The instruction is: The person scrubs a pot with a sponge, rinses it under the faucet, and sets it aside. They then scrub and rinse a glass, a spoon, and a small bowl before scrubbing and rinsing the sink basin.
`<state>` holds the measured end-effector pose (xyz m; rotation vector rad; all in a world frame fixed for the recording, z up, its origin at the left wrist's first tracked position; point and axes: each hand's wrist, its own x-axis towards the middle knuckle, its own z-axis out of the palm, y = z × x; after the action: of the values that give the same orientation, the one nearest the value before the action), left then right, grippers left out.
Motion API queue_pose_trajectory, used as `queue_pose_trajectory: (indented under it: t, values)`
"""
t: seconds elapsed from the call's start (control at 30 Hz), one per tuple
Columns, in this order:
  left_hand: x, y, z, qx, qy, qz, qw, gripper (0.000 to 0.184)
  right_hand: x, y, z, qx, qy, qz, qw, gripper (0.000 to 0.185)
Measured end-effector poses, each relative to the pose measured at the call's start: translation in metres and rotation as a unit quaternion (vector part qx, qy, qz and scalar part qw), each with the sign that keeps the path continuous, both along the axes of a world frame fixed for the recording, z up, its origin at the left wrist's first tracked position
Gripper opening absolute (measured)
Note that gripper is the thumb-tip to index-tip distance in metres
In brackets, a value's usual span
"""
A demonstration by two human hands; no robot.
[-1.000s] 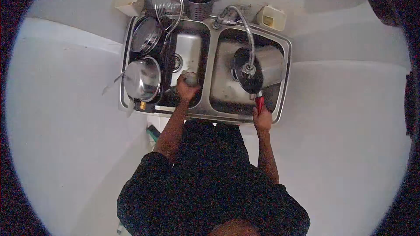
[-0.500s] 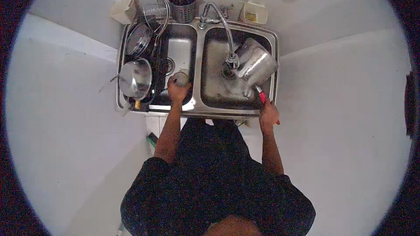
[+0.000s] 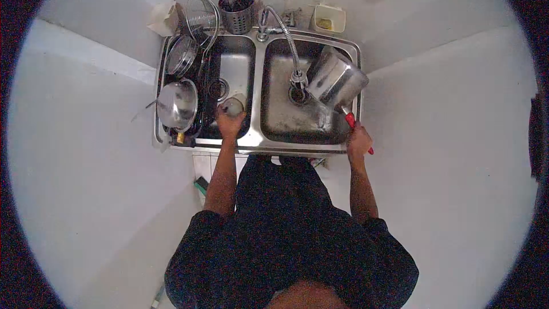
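Head view: my right hand (image 3: 359, 140) is closed around the red handle (image 3: 350, 119) of a steel saucepan (image 3: 337, 77), which lies tilted at the right side of the right basin (image 3: 286, 123), next to the spray head (image 3: 298, 78). My left hand (image 3: 230, 124) grips a round pale object (image 3: 233, 106) in the left basin (image 3: 234, 68); its exact type cannot be determined.

Handling, in my judgement:
1. Wrap all right fingers fully around the handle; a wet grip may rotate.
2. Turn the saucepan from the wrist, with its wall clear of the spray head and basin rim.
3. Hold the round object low, away from the stacked ware on my left.

Count:
- Hands: two, both gripping.
- Basins: two, each with one drain.
- Red-handled saucepan: one.
- Round pale object: one.
- Gooseneck faucet (image 3: 284, 27): one.
- Perforated utensil holder (image 3: 238, 21): one; its utensils overlap too closely to count.
- Steel pan (image 3: 178, 104) at far left: one.
- Wire strainers (image 3: 202, 18): at least one; overlap prevents an exact count.
- Plastic container (image 3: 337, 18): one, behind the right basin.
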<state>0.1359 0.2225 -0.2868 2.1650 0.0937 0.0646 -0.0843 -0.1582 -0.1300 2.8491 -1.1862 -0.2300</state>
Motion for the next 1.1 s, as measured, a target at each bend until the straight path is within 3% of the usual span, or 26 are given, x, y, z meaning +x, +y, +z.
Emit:
queue_pose_trajectory:
  t: [0.1, 0.2, 0.3, 0.4, 0.43, 0.53, 0.6, 0.73, 0.8, 0.83, 0.93, 0.97, 1.1]
  values:
    - [-0.003, -0.002, 0.023, 0.061, -0.013, 0.014, 0.998, 0.078, -0.011, -0.004, -0.021, -0.002, -0.062, -0.007, 0.998, 0.026]
    - [-0.006, -0.015, 0.058, 0.018, 0.081, 0.023, 0.996, 0.079, -0.015, 0.001, -0.018, 0.038, -0.105, -0.018, 0.994, 0.026]
    - [-0.003, -0.009, 0.022, -0.049, 0.001, 0.006, 0.999, 0.079, 0.003, 0.009, -0.003, 0.094, -0.049, -0.05, 0.993, 0.03]
    - [0.0, -0.007, 0.017, 0.04, 0.002, -0.009, 0.999, 0.077, 0.003, 0.023, -0.021, 0.03, -0.068, -0.039, 0.996, 0.03]
    - [0.001, -0.002, 0.012, 0.0, -0.036, -0.037, 0.999, 0.077, 0.0, 0.027, -0.025, 0.016, -0.074, -0.047, 0.996, 0.03]
    - [-0.004, -0.004, 0.027, -0.048, 0.028, -0.019, 0.998, 0.079, 0.003, 0.032, -0.022, -0.028, -0.098, -0.053, 0.993, 0.03]
    - [-0.003, -0.003, 0.019, -0.062, -0.007, -0.014, 0.998, 0.079, 0.001, 0.028, -0.012, -0.055, -0.121, -0.042, 0.99, 0.032]
    - [-0.002, -0.008, 0.035, -0.092, 0.063, -0.043, 0.993, 0.081, -0.005, 0.002, -0.018, 0.232, -0.138, -0.038, 0.962, 0.043]
    - [0.008, -0.001, -0.009, -0.05, 0.042, -0.045, 0.997, 0.08, -0.002, -0.002, -0.039, 0.295, -0.17, 0.014, 0.94, 0.047]
    - [0.005, 0.005, -0.027, -0.027, 0.034, -0.041, 0.998, 0.08, -0.004, -0.006, -0.056, 0.3, -0.118, -0.003, 0.947, 0.047]
    - [0.004, 0.004, -0.009, 0.031, 0.035, -0.039, 0.998, 0.08, -0.003, 0.011, -0.07, 0.273, -0.068, -0.082, 0.956, 0.048]
    - [0.004, -0.001, -0.009, -0.104, 0.021, -0.021, 0.994, 0.082, 0.001, 0.023, -0.066, 0.281, -0.127, -0.08, 0.948, 0.052]
    - [0.003, 0.005, -0.008, -0.054, 0.074, -0.002, 0.996, 0.083, 0.007, 0.04, -0.071, 0.207, -0.169, -0.097, 0.959, 0.041]
